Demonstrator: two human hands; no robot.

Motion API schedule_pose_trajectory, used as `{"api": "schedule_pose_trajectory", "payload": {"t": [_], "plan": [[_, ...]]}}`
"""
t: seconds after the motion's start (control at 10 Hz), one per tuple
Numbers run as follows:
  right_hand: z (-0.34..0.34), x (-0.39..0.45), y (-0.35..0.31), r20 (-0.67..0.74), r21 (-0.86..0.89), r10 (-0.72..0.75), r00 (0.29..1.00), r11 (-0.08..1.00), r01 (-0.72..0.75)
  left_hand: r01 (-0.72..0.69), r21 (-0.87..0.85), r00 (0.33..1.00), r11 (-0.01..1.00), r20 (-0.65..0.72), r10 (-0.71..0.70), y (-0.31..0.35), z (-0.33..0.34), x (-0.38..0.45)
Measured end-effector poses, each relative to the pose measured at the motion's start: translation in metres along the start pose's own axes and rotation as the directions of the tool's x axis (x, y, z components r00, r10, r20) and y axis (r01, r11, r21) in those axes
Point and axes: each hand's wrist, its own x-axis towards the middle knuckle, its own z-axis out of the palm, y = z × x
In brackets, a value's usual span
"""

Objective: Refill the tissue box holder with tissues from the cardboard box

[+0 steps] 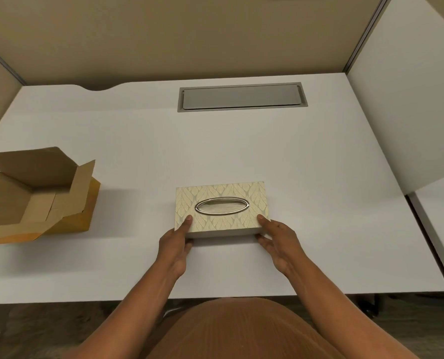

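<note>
The tissue box holder (222, 195) lies flat on the white desk (267, 151), cream with a leaf pattern and a silver oval slot (222, 206) on top. White tissue shows through the slot. My left hand (175, 243) grips the holder's near left corner, thumb on the lid. My right hand (276, 240) grips the near right corner the same way. The open cardboard box (34, 195) sits at the desk's left edge, flaps up; what I can see of its inside looks bare.
A grey cable hatch (241, 97) is set into the desk behind the holder. Beige partition walls (164, 35) close the back and left, a white panel (410, 99) the right. The desk's front edge (241, 297) runs just before my body.
</note>
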Motion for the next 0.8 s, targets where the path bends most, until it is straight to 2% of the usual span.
{"api": "schedule_pose_trajectory", "payload": {"t": [0.1, 0.3, 0.4, 0.6, 0.7, 0.8], "plan": [[-0.004, 0.005, 0.000, -0.005, 0.007, 0.019, 1.000, 1.000, -0.019, -0.024, 0.040, 0.999, 0.999, -0.026, 0.025, -0.001, 0.002, 0.001], [-0.006, 0.008, 0.000, 0.028, -0.115, -0.003, 1.000, 0.993, 0.006, -0.068, 0.136, 0.998, 0.988, 0.014, 0.066, 0.001, -0.004, 0.001], [-0.008, 0.004, -0.003, 0.018, -0.240, -0.017, 1.000, 0.971, 0.021, -0.073, 0.184, 0.997, 0.980, 0.046, 0.066, 0.002, -0.008, 0.001], [-0.008, -0.006, -0.024, 0.035, -0.538, -0.064, 0.997, 0.840, 0.073, -0.082, 0.371, 0.993, 0.925, 0.108, 0.045, 0.015, -0.015, 0.003], [0.000, -0.007, -0.035, 0.009, -0.749, -0.328, 0.944, 0.624, 0.224, -0.130, 0.532, 0.990, 0.837, 0.116, 0.080, 0.029, -0.018, 0.005], [0.016, -0.008, -0.050, 0.183, -0.895, -0.584, 0.790, 0.234, 0.381, -0.290, 0.697, 0.949, 0.656, 0.121, 0.291, 0.051, -0.018, 0.004]]}}
